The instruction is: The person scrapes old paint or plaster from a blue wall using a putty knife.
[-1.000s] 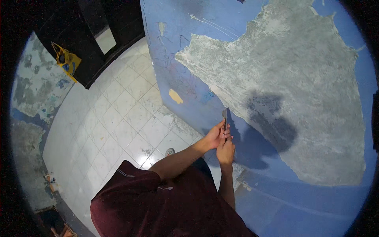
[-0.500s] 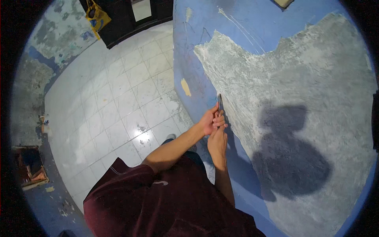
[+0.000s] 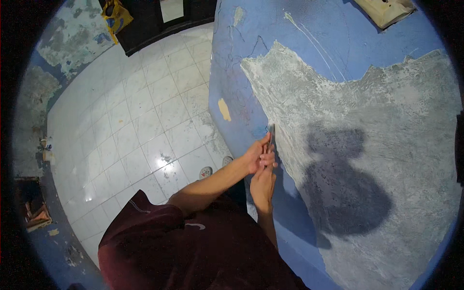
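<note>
A thin flat-bladed scraper (image 3: 272,130), seen nearly edge-on, points away from me, its tip at the left edge of a rough grey bare patch (image 3: 348,106) on the blue wall (image 3: 304,24). My left hand (image 3: 256,157) is closed around the scraper, thumb stretched along it toward the blade. Just behind it, my right hand (image 3: 263,187) is closed on the handle end, nearly touching the left. Both hands hide most of the handle. Whether the tip presses on the wall is hard to tell.
White tiled floor (image 3: 140,116) lies to the left, with my shoes (image 3: 206,172) on it. A dark cabinet (image 3: 145,29) with a yellow bag (image 3: 116,20) stands at the back. Upper right, a cream box-like fixture (image 3: 386,12) juts from the wall. A peeling wall (image 3: 36,121) runs along the left.
The view has shifted, bringing more of the cream fixture and my shoes into sight. Both hands and the scraper sit slightly lower in the picture, with the same two-handed hold.
</note>
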A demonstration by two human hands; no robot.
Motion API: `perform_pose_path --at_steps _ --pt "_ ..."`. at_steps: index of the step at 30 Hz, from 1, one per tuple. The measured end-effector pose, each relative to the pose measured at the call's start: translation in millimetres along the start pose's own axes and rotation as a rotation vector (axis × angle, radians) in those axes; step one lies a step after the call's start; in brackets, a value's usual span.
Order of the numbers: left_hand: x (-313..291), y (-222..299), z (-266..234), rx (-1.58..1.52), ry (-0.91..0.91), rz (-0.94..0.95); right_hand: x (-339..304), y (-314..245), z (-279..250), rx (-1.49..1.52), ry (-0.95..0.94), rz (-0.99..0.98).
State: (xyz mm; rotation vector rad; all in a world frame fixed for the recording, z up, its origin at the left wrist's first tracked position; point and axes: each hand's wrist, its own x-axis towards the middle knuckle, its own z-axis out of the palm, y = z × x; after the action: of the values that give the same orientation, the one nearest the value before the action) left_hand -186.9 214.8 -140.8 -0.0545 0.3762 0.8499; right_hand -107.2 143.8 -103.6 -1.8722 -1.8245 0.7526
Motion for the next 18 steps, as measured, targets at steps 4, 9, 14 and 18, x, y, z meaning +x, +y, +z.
perform_pose_path --at_steps 4,9,14,18 --pt "1 3 -4 -0.012 -0.022 0.056 3 -3 -1 -0.011 -0.066 0.0" --pt "4 5 -3 0.012 -0.018 0.023 3 -5 -2 0.076 0.036 -0.07" --pt "0 3 0 -0.016 0.009 0.049 1 -11 -7 -0.039 -0.052 0.091" --pt "11 21 -5 -0.076 0.013 0.083 16 -16 4 0.044 0.067 -0.079"
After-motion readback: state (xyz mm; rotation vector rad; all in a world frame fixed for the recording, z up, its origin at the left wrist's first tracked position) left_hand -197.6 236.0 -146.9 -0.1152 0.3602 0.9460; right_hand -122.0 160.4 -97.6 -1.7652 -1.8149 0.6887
